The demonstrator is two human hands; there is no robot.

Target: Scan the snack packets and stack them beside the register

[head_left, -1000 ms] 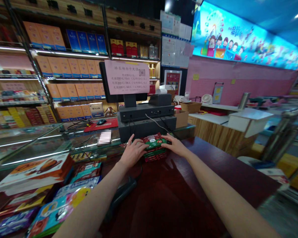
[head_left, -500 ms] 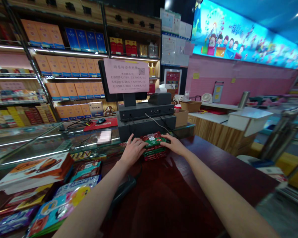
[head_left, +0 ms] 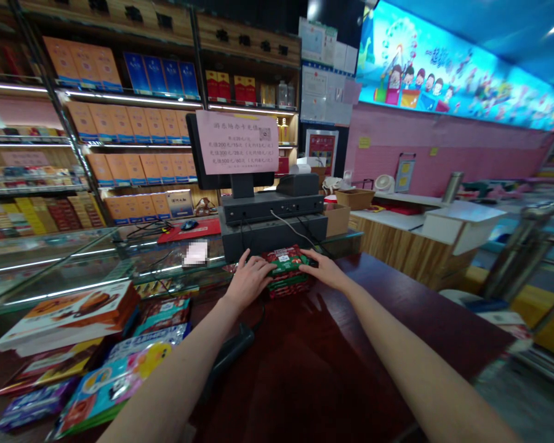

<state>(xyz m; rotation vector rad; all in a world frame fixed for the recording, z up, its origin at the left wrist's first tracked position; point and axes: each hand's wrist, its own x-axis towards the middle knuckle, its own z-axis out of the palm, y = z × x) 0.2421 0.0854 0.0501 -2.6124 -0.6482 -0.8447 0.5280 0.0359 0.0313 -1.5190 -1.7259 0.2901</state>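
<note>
A neat stack of red-and-green snack packets (head_left: 284,261) lies on the dark wooden counter, against the base of the cash register (head_left: 272,237). My left hand (head_left: 250,277) holds the stack's left side, thumb at the top packet's edge and fingers partly behind it. On the opposite side, my right hand (head_left: 322,269) grips the right end with its thumb and fingers. The packets sit between both hands, and the lower ones show only their front edges. A dark handheld scanner (head_left: 233,351) rests beside my left forearm, which partly covers it.
To the left lie a white-and-orange box (head_left: 74,317), a blue snack bag (head_left: 115,381), a purple packet (head_left: 37,403) and other packets. A glass display case (head_left: 92,258) borders the counter (head_left: 314,369). A monitor with a pink notice (head_left: 237,144) stands above the register.
Both hands stay on the stack of snack packets with hardly any movement. The view shifts very slightly, so the items at the left appear a little farther right.
</note>
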